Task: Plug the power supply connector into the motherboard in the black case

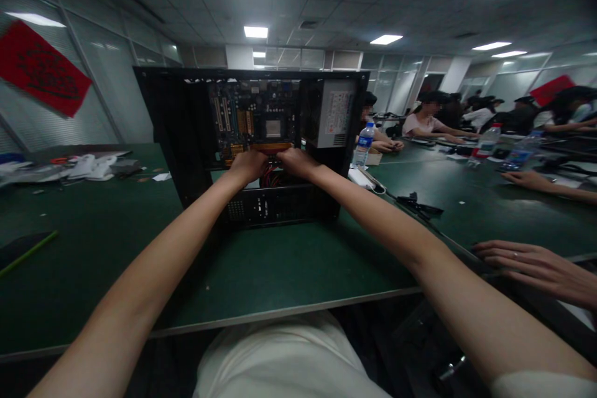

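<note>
An open black computer case (163, 130) stands upright on the green table (280, 261), its inside facing me. Fixed in it are a motherboard (259, 102) with a square silver processor (273, 129), and a grey power supply (334, 113) at upper right. My left hand (249, 166) and my right hand (298, 163) are inside, at the two ends of the orange memory slots (270, 148) low on the board. Fingers of both hands are closed and pressed there; what they grip is too small to make out. Red and dark cables (277, 180) bunch just below my hands.
White papers and scraps (96, 166) lie at left, near a dark green-edged object (23, 252). To the right stand a water bottle (364, 144) and a white box-like item (359, 178), with black cables (417, 204) nearby. Another person's hand (536, 264) rests close at right.
</note>
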`<control>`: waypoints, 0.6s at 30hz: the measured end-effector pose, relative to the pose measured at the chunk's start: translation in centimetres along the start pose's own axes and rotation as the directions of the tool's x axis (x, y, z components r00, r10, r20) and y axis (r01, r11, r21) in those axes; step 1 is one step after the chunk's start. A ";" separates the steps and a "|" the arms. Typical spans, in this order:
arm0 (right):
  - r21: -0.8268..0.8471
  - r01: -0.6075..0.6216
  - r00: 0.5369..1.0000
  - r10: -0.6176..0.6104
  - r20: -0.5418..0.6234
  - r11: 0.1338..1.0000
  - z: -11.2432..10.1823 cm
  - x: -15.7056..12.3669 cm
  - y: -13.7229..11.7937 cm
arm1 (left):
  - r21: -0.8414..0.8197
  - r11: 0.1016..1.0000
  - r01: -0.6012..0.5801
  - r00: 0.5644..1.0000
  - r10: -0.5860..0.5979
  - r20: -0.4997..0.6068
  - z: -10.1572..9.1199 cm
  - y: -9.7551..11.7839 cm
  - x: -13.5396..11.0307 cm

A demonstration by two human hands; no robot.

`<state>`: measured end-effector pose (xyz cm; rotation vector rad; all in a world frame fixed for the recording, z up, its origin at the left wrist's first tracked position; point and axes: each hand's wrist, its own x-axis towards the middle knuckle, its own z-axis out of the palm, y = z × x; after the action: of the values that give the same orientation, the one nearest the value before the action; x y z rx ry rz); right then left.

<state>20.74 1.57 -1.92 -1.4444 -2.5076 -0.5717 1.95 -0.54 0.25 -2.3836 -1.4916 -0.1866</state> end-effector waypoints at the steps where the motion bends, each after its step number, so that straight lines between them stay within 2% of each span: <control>1: 0.000 0.001 1.000 -0.001 0.002 1.000 0.0 0.0 0.0 | 0.001 1.000 -0.002 1.000 0.002 0.000 0.0 0.0 0.0; 12: -0.009 -0.021 0.999 0.022 0.035 1.000 -0.6 -0.8 -0.8 | -0.035 0.999 -0.015 1.000 0.014 -0.027 0.3 -0.2 -0.5; 18: 0.004 -0.018 1.000 0.018 0.022 1.000 -1.5 -2.0 -1.8 | -0.055 0.998 -0.021 0.998 0.017 -0.066 0.6 -0.4 -1.7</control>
<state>20.19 -1.46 -1.67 -1.4787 -2.5086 -0.5503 0.76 -1.63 -0.73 -2.4097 -1.4520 -0.3033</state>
